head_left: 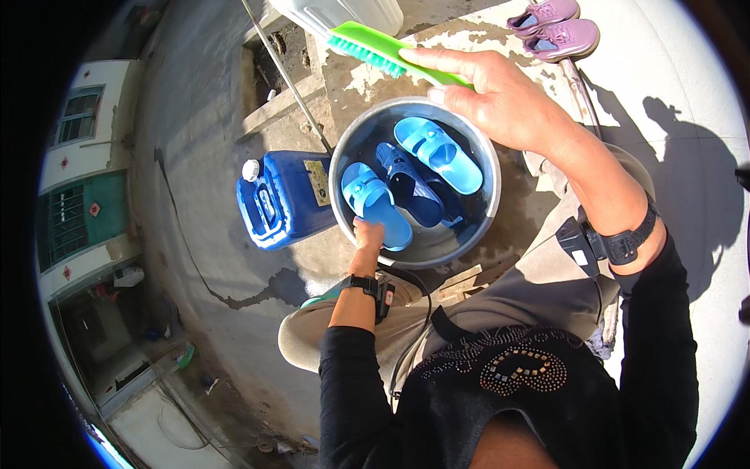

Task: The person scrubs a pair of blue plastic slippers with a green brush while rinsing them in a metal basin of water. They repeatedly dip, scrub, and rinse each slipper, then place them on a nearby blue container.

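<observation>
My right hand (500, 98) is closed around the handle of a bright green scrub brush (367, 48) with teal bristles, raised above the far rim of a round metal basin (338, 176). At the basin's near left, my left hand (369, 233) grips the heel end of a light blue slide sandal (379, 205). Another light blue sandal (441, 155) lies in the basin at the far right. Between the two is a dark blue sandal (410, 190), with a second dark one partly hidden beside it.
A blue plastic jug (285, 199) with a white cap stands left of the basin. Beyond it are a thin pole (289, 74), a square pit (273, 66) in the concrete and a white container (375, 14). Pink shoes (558, 39) sit at the far right.
</observation>
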The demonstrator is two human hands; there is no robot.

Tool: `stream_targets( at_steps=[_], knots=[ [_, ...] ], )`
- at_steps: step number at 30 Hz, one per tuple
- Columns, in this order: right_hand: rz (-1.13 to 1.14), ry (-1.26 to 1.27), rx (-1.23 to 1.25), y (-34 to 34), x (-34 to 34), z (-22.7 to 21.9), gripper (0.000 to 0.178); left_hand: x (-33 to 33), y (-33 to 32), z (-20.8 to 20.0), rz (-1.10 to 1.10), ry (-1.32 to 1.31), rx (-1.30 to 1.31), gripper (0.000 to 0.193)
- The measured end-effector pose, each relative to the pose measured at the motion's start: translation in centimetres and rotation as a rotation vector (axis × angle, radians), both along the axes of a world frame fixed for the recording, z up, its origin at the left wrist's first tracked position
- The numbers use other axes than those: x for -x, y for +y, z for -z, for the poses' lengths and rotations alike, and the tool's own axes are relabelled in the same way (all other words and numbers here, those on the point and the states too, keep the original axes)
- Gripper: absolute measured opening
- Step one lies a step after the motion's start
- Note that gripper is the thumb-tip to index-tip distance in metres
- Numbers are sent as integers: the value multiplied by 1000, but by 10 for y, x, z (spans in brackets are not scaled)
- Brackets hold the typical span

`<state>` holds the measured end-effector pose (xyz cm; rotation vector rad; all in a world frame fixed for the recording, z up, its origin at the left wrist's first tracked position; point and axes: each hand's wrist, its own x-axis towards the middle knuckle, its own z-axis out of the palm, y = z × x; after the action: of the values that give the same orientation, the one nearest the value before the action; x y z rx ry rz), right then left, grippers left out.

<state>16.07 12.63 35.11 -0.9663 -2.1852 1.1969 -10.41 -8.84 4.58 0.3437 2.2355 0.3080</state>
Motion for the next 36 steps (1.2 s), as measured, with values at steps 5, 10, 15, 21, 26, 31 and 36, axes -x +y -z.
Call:
stream_targets(
  at_steps=[5,10,15,21,26,31,36],
  knots=[
    [27,41,68,-4,-10,-6,46,-41,32,-48,523,574,-292,97],
    [31,-26,148,-1,-18,-9,47,-100,91,-62,910,323,-132,106],
    [54,132,178,-1,-28,-14,47,-125,98,-34,1059,355,134,126],
    [-30,229,261,-3,-36,-11,55,-128,81,17,1070,337,56,122],
    [-79,214,224,1,-32,-7,60,-121,72,55,1170,382,70,100],
    [-48,237,325,-3,-26,-14,61,-121,60,73,1179,409,-204,97],
    [-78,239,365,-13,-23,-20,55,-114,63,65,1049,81,-361,70]
  ],
)
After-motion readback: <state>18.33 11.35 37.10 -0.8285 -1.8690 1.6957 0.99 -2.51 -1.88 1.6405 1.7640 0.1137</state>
